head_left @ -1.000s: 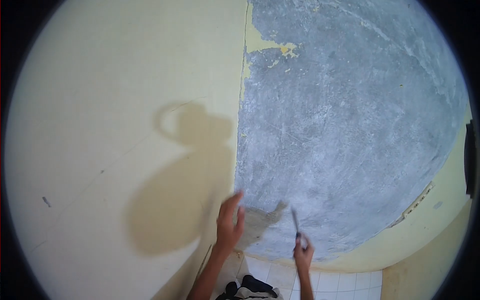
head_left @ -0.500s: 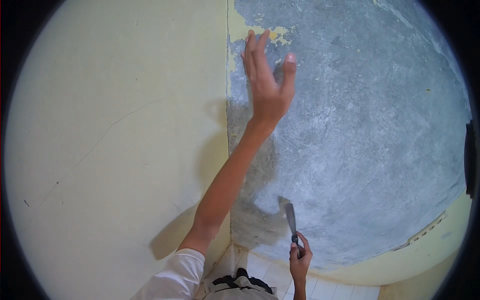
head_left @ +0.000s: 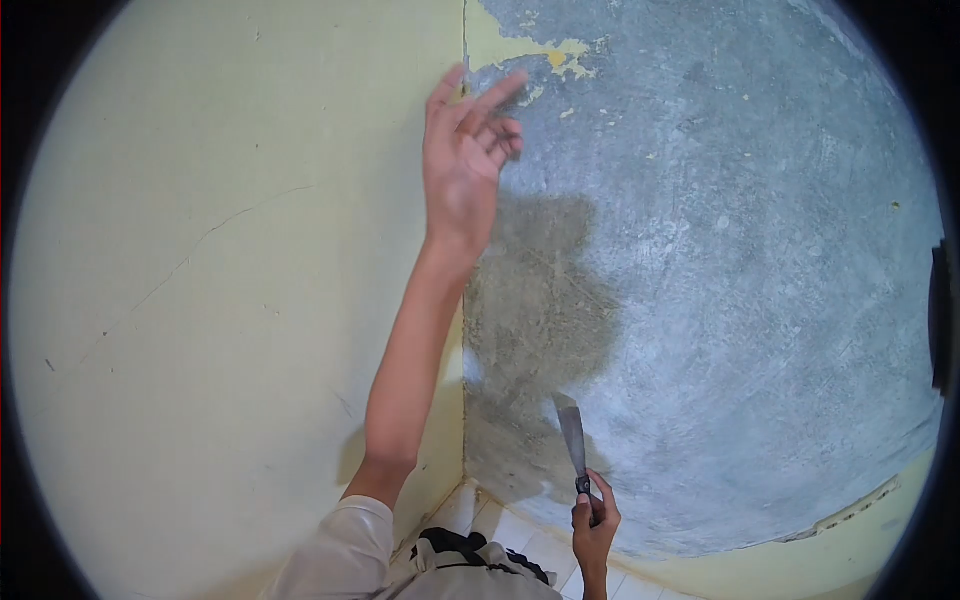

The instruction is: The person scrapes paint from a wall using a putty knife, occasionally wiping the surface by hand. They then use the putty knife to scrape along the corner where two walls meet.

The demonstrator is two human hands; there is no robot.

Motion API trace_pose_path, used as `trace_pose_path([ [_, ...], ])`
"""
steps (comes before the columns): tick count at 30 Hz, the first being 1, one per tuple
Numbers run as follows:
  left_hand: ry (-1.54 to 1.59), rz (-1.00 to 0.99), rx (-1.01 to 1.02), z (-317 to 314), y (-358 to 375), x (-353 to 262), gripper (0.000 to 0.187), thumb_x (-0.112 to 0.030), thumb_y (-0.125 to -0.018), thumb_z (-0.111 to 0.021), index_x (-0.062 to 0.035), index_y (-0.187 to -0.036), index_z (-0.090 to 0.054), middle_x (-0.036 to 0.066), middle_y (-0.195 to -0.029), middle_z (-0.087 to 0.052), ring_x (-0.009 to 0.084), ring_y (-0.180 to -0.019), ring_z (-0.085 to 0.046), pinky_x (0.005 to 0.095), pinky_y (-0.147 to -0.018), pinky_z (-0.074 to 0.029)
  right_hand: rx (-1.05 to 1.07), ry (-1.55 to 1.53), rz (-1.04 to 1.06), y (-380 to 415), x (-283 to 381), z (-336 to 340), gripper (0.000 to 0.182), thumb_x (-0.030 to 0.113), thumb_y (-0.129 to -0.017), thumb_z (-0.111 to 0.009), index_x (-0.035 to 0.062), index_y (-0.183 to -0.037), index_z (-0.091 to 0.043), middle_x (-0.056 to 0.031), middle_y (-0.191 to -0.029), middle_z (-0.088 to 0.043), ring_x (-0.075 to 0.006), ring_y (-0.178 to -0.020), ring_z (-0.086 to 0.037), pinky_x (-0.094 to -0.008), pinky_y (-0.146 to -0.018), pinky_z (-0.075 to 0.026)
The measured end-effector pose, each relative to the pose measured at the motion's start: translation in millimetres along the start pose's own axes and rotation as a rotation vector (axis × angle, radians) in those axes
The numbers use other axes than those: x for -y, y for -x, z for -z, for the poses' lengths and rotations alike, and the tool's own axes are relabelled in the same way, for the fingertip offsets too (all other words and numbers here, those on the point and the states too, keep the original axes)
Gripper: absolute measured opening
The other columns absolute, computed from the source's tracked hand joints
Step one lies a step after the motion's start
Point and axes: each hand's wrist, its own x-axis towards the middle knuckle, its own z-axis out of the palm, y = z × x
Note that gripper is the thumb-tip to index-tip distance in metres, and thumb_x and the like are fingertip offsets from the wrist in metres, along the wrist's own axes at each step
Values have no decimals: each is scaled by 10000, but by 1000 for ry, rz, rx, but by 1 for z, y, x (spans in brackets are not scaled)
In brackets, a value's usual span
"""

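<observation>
The flat steel-bladed scraper [head_left: 573,438] sits low by the corner, blade pointing up along the scraped grey wall [head_left: 740,260], clenched in the right hand [head_left: 594,515]. High above, the left hand [head_left: 463,160] spreads empty near flaking yellow paint [head_left: 520,48].

Metal scraper [head_left: 573,440], narrow flat grey blade, dark handle, held upright with blade tip up, tilted slightly left, just before bare grey wall [head_left: 720,260], low near corner

1. Pale yellow painted wall [head_left: 230,250], faintly cracked.
2. Mottled grey scraped wall [head_left: 740,260] with yellow paint remnants [head_left: 520,50].
3. Grey-bladed scraper [head_left: 572,440], dark handle.
4. White sleeve [head_left: 345,545].
5. White floor tiles [head_left: 505,525].
</observation>
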Motion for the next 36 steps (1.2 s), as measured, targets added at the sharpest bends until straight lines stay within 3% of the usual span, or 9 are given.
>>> trace_pose_path([
  [1,73,66,64,6,6,-2,465,-273,-980,-444,-4,-1357,-403,152,-1227,-550,147,-849,-530,306,-794,-448,22,-108,20,-2,-1,-2,379,173,-944,-561,29,-1292,-525,39,-604,-483,-36,-537,-355,-222,-505,-254],
  [3,-531,-65,66,24,41,9,496,-447,-1003,-378,-27,-1230,-514,56,-916,-583,112,-739,-505,270,-664,-427,1,-179,144,-11,11,-8,370,171,-951,-546,5,-1282,-522,21,-615,-495,-42,-547,-387,-218,-512,-288],
  [5,-713,238,9,32,84,12,552,-543,-991,-360,-48,-1110,-572,-11,-782,-499,71,-655,-448,237,-574,-371,-17,-200,353,-30,40,-21,369,172,-966,-520,-44,-1263,-490,-22,-645,-511,-67,-526,-427,-219,-497,-331],
  [8,-245,456,47,33,112,21,441,-466,-990,-452,-53,-1040,-598,-36,-763,-445,41,-636,-387,211,-539,-326,129,-144,511,-66,126,-46,350,170,-984,-488,-51,-1233,-382,-109,-737,-568,-125,-489,-494,-243,-458,-400],
  [12,115,586,61,31,72,32,400,-437,-968,-518,-50,-1005,-613,-28,-793,-476,38,-654,-409,215,-534,-337,573,-386,342,-116,213,-86,343,162,-1003,-412,5,-1258,-243,-170,-728,-594,-177,-399,-513,-266,-348,-376],
  [14,-340,220,-125,16,41,32,426,-462,-956,-520,-47,-953,-620,-22,-729,-489,44,-610,-423,222,-501,-335,567,-409,389,-137,238,-110,325,199,-1006,-413,-14,-1220,-294,-137,-644,-568,-164,-347,-466,-273,-319,-340],
  [17,-154,415,-102,23,7,18,418,-443,-949,-538,-33,-912,-611,-30,-631,-472,54,-540,-422,226,-467,-324,489,-352,417,-145,262,-140,314,217,-1005,-416,-32,-1177,-333,-102,-561,-531,-154,-322,-439,-277,-296,-308],
  [26,88,484,65,43,-30,17,410,-424,-933,-565,-30,-819,-567,-21,-546,-425,75,-431,-357,259,-401,-279,416,-362,362,-139,280,-179,306,294,-1013,-397,46,-834,-416,-63,-498,-484,-121,-290,-382,-266,-275,-271],
  [36,292,419,180,35,-17,4,248,-320,-946,-558,-75,-941,-526,-45,-671,-383,53,-542,-299,212,-499,-255,326,-432,472,-135,285,-195,294,286,-1017,-399,78,-811,-390,0,-492,-370,-77,-345,-321,-235,-329,-220],
])
